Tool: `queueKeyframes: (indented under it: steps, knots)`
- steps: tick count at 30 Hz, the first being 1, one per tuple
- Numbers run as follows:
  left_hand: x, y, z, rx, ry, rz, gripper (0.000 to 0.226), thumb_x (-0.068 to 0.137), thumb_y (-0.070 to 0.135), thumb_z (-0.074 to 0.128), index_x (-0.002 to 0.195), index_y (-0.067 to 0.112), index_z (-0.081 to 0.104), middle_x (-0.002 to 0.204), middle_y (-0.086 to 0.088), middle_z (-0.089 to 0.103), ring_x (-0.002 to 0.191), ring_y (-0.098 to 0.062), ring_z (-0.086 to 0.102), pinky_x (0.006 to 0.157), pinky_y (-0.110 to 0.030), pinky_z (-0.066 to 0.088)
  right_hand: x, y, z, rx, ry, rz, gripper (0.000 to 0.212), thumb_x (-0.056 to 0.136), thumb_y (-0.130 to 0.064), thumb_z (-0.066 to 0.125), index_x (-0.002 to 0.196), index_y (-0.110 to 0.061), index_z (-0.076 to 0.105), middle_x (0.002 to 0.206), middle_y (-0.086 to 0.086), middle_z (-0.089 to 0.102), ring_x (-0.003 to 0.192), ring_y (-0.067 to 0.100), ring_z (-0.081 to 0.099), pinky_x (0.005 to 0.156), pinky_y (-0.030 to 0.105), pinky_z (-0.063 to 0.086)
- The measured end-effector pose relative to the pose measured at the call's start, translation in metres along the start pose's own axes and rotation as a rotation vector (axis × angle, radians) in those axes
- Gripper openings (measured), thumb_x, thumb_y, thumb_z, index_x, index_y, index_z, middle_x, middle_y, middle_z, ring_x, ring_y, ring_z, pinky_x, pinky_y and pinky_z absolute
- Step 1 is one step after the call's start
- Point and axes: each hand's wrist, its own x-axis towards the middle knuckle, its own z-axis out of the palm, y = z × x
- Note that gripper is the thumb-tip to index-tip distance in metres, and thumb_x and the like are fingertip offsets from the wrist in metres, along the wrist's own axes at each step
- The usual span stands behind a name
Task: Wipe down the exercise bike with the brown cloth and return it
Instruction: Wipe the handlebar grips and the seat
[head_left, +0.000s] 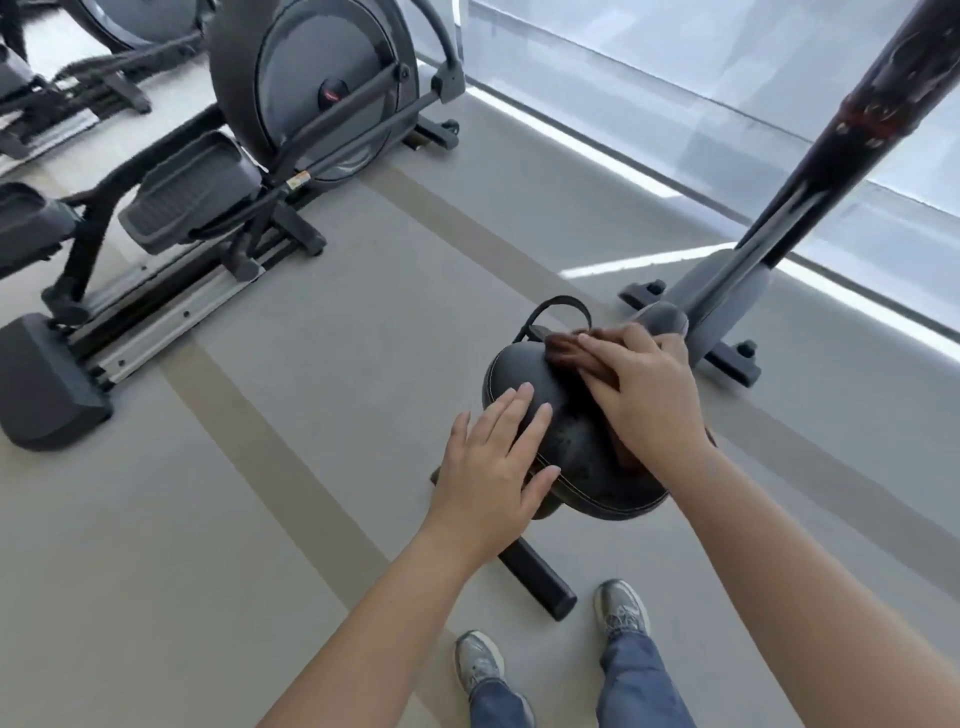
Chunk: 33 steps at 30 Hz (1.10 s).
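The exercise bike's black padded saddle (574, 452) is right below me, with its dark frame post (810, 171) rising to the upper right. A brown cloth (569, 349) lies on the front of the saddle, mostly covered by my right hand (644, 389), which presses flat on it. My left hand (493, 467) rests flat on the saddle's left edge, fingers spread, holding nothing. The bike's rear floor bar (540, 579) shows under the saddle.
An elliptical trainer (218, 171) with grey pedals stands to the left on the grey floor. A window wall (701, 78) runs along the right. The bike's front foot (727, 358) lies past the saddle. My two shoes (621, 608) stand behind the bike.
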Motion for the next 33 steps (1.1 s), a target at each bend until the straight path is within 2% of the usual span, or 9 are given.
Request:
queueKeyframes:
  steps: [4, 8, 10, 13, 17, 21, 25, 28, 33]
  knots:
    - [0.001, -0.006, 0.001, 0.022, -0.006, 0.043, 0.052, 0.078, 0.024, 0.071, 0.124, 0.005, 0.056, 0.133, -0.017, 0.051, 0.12, -0.032, 0.05, 0.089, -0.054, 0.045, -0.076, -0.024, 0.005, -0.007, 0.135, 0.077, 0.033, 0.078, -0.019, 0.07, 0.111, -0.018, 0.067, 0.111, 0.002, 0.065, 0.087, 0.036, 0.051, 0.073, 0.04, 0.05]
    - [0.006, -0.014, -0.001, 0.023, 0.017, 0.103, 0.051, 0.073, 0.02, 0.075, 0.12, 0.005, 0.06, 0.126, -0.018, 0.056, 0.111, -0.033, 0.056, 0.084, -0.048, 0.049, -0.057, -0.018, 0.009, -0.023, 0.131, 0.098, 0.03, 0.082, -0.021, 0.065, 0.112, -0.017, 0.066, 0.112, 0.005, 0.064, 0.091, 0.036, 0.05, 0.074, 0.043, 0.051]
    - [0.007, -0.018, 0.0, 0.034, 0.042, 0.124, 0.049, 0.074, 0.021, 0.075, 0.118, 0.005, 0.061, 0.124, -0.018, 0.058, 0.108, -0.033, 0.058, 0.083, -0.045, 0.049, -0.024, -0.005, 0.005, 0.026, 0.1, 0.199, 0.032, 0.088, -0.026, 0.057, 0.119, -0.02, 0.061, 0.121, 0.002, 0.058, 0.102, 0.033, 0.044, 0.085, 0.045, 0.045]
    - [0.007, -0.017, 0.003, 0.026, 0.045, 0.115, 0.041, 0.083, 0.026, 0.059, 0.119, 0.006, 0.06, 0.125, -0.016, 0.057, 0.107, -0.033, 0.058, 0.083, -0.044, 0.049, 0.001, 0.009, 0.003, 0.073, 0.097, 0.306, 0.036, 0.091, -0.029, 0.051, 0.127, -0.024, 0.055, 0.133, -0.003, 0.049, 0.112, 0.03, 0.037, 0.098, 0.038, 0.036]
    - [0.006, -0.011, 0.008, 0.024, 0.065, 0.073, 0.048, 0.072, 0.012, 0.076, 0.117, 0.005, 0.062, 0.123, -0.019, 0.058, 0.105, -0.036, 0.059, 0.081, -0.046, 0.048, -0.055, -0.004, 0.004, 0.139, 0.133, 0.273, 0.035, 0.086, -0.024, 0.059, 0.122, -0.023, 0.059, 0.127, -0.001, 0.054, 0.105, 0.032, 0.045, 0.09, 0.039, 0.043]
    - [0.005, -0.005, 0.008, 0.015, 0.066, 0.04, 0.052, 0.067, 0.006, 0.079, 0.116, 0.002, 0.062, 0.122, -0.021, 0.058, 0.105, -0.038, 0.058, 0.08, -0.047, 0.049, -0.087, -0.009, 0.004, 0.129, 0.163, 0.236, 0.035, 0.08, -0.017, 0.067, 0.116, -0.019, 0.064, 0.118, 0.003, 0.061, 0.097, 0.035, 0.05, 0.084, 0.04, 0.048]
    - [0.005, -0.007, 0.007, 0.029, 0.099, 0.066, 0.051, 0.067, 0.007, 0.079, 0.115, 0.002, 0.062, 0.121, -0.021, 0.058, 0.102, -0.038, 0.059, 0.08, -0.047, 0.049, -0.017, 0.016, 0.001, 0.173, 0.118, 0.287, 0.036, 0.09, -0.025, 0.055, 0.125, -0.023, 0.057, 0.129, 0.001, 0.052, 0.108, 0.033, 0.042, 0.094, 0.036, 0.038]
    - [0.005, -0.004, 0.01, 0.033, 0.119, 0.065, 0.043, 0.075, 0.011, 0.069, 0.116, 0.002, 0.062, 0.122, -0.02, 0.058, 0.102, -0.038, 0.059, 0.08, -0.046, 0.049, 0.026, 0.035, -0.001, 0.195, 0.108, 0.399, 0.04, 0.092, -0.026, 0.05, 0.132, -0.025, 0.049, 0.137, 0.002, 0.043, 0.117, 0.034, 0.036, 0.101, 0.036, 0.032]
    - [0.004, -0.006, 0.01, 0.017, 0.106, 0.081, 0.047, 0.072, 0.01, 0.076, 0.116, 0.002, 0.062, 0.122, -0.021, 0.058, 0.104, -0.037, 0.059, 0.081, -0.046, 0.049, -0.033, 0.022, -0.002, 0.279, 0.067, 0.38, 0.042, 0.089, -0.029, 0.055, 0.13, -0.031, 0.049, 0.128, 0.0, 0.048, 0.11, 0.03, 0.047, 0.097, 0.037, 0.04]
